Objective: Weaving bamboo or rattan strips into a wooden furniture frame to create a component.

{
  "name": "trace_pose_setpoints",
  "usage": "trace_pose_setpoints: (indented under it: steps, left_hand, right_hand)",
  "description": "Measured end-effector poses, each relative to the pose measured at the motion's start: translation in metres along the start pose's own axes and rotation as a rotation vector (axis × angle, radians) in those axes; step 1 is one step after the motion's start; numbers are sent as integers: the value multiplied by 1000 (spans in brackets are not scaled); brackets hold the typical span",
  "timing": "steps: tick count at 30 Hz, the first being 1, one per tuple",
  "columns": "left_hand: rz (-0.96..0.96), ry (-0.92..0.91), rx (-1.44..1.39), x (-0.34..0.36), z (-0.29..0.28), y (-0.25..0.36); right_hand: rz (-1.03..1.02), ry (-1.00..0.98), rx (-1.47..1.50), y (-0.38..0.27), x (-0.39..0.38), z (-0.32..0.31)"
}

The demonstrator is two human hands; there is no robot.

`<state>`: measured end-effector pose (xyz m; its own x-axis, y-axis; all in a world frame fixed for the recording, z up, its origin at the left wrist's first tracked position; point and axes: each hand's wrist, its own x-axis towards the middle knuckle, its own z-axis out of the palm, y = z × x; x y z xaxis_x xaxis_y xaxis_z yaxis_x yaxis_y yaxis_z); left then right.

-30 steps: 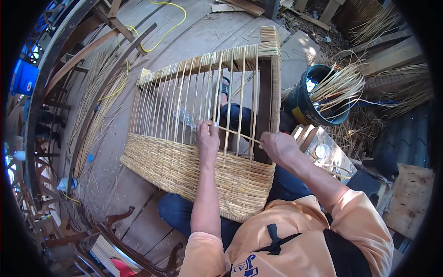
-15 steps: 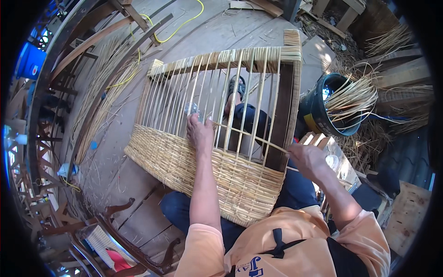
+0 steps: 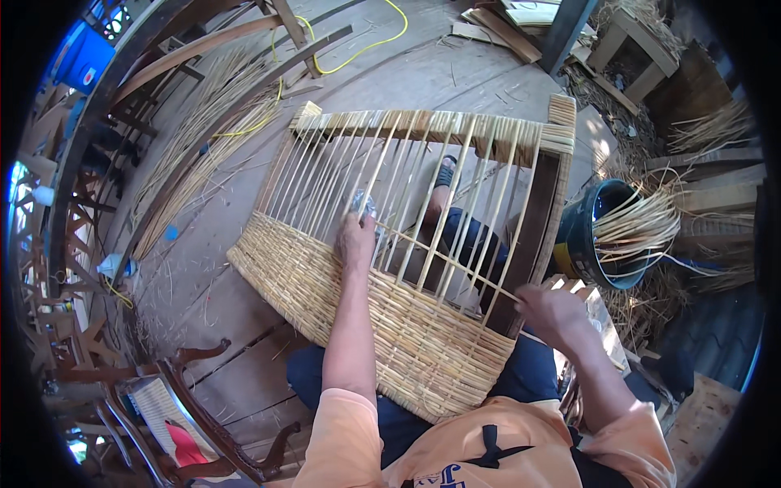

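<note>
A partly woven cane panel (image 3: pixel 407 342) on a wooden frame leans across my lap. Its lower part is tightly woven; above that, spaced cane strands run up to a wrapped top rail (image 3: pixel 423 126). A single cane strand (image 3: pixel 443 256) crosses these strands at a slant. My left hand (image 3: pixel 355 242) pinches its upper left end among the strands, just above the woven edge. Beyond the frame's right post, my right hand (image 3: pixel 555 315) is closed on the other end. A clear, crumpled-looking thing (image 3: pixel 362 202) shows by my left fingertips; whether I touch it, I cannot tell.
To the right stands a dark bucket (image 3: pixel 612 195) of cane strands. Long canes (image 3: pixel 191 154) lie on the floor at left, near a yellow cord (image 3: pixel 366 55). Dark curved wooden furniture (image 3: pixel 220 415) is at lower left. My foot (image 3: pixel 446 172) shows through the frame.
The whole view has shifted, so the panel's top and the bucket sit farther right and lower. Both hands still hold the same strand, which slants more steeply in the picture.
</note>
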<state>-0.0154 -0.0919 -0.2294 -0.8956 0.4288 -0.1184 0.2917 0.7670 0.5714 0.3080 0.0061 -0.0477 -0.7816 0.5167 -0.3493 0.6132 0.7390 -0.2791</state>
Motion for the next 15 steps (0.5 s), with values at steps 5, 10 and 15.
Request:
trace_pose_setpoints:
  steps: [5, 10, 15]
  left_hand:
    - [-61, -69, -200, 26, 18, -31]
    - [-66, 251, -539, 34, 28, -25]
    - [74, 292, -166, 58, 3, -44]
  right_hand:
    - [13, -7, 19, -5, 13, 12]
    - [17, 4, -13, -11, 27, 14]
    - [110, -75, 108, -13, -2, -21]
